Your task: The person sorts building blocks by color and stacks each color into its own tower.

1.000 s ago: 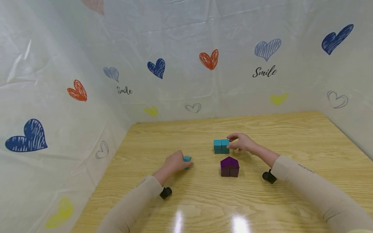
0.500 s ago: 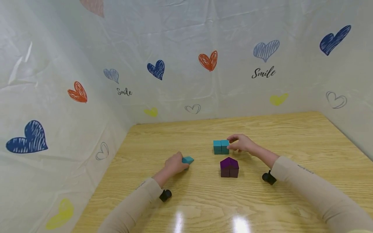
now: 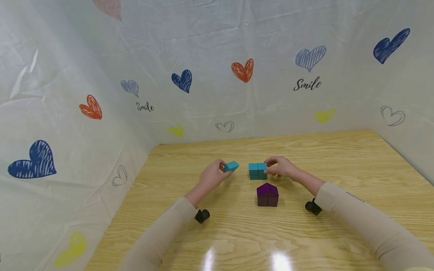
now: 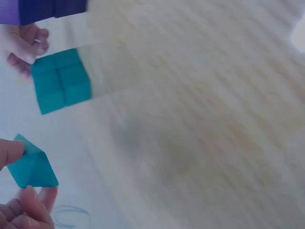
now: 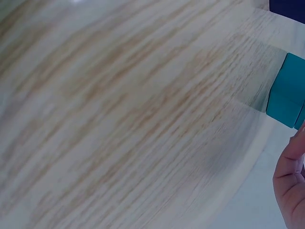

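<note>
My left hand [image 3: 211, 176] pinches a small teal triangular prism block [image 3: 231, 166] between thumb and fingers, tilted and raised over the table. In the left wrist view this prism [image 4: 33, 167] shows its pointed end. Just to its right, teal blocks [image 3: 253, 171] stand side by side as a squared-off pair. My right hand [image 3: 283, 166] holds the right block of that pair, thumb at its front and fingers toward the back. In the right wrist view, the fingertips meet the lower edge of the teal block [image 5: 287, 90].
A purple house-shaped block group [image 3: 267, 195] with a peaked top stands in front of the teal pair. The wooden table [image 3: 237, 233] runs back to a white sheet [image 3: 203, 101] printed with hearts, which also hangs along the left.
My left hand has lifted the teal prism and carried it away from me and to the right, closer to the teal pair. My right hand stays where it was.
</note>
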The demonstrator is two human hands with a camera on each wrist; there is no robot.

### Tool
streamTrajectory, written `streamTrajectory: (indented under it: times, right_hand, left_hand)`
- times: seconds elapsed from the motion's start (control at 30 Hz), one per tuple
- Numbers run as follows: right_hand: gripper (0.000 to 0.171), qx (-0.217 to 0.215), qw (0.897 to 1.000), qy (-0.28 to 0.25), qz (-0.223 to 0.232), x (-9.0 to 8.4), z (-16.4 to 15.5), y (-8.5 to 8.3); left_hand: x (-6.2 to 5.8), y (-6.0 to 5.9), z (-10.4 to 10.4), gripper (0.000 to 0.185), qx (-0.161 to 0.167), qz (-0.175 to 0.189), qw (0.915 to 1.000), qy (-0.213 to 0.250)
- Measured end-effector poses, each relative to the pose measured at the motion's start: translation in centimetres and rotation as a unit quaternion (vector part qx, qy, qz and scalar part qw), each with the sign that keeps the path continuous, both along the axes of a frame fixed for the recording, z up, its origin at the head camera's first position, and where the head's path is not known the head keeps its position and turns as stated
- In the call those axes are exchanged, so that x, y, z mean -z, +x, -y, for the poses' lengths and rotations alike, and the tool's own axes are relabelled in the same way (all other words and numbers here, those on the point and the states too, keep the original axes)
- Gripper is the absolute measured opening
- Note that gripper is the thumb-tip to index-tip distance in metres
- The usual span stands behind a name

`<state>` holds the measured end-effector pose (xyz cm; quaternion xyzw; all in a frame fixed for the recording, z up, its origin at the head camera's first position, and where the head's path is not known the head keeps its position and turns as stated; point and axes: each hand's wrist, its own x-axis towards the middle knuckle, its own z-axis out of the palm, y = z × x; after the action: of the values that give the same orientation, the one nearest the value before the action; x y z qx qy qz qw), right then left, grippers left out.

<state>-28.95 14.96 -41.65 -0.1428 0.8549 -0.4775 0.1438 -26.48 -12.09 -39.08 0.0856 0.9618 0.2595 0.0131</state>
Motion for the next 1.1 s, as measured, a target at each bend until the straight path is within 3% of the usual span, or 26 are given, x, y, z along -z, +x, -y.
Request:
streamTrajectory:
  times: [0.2, 0.53, 1.1]
  right_hand:
    - [0.050, -0.001, 1.000, -0.005, 0.000, 0.1, 0.0, 0.0]
    - [0.049, 0.005, 1.000, -0.003, 0.009, 0.3, 0.1, -0.1]
    - [0.046, 0.013, 1.000, -0.006, 0.024, 0.6, 0.0, -0.3]
  left_hand:
    - [-1.4, -1.0, -2.7, 0.038, 0.043, -0.020, 0.9989, -0.004]
    - [-2.2, -2.3, -6.0, 0.037, 0.086, -0.009, 0.9954, -0.042]
    - [-1.9, -3.2, -7.8, 0.036, 0.122, 0.020, 0.9903, -0.065]
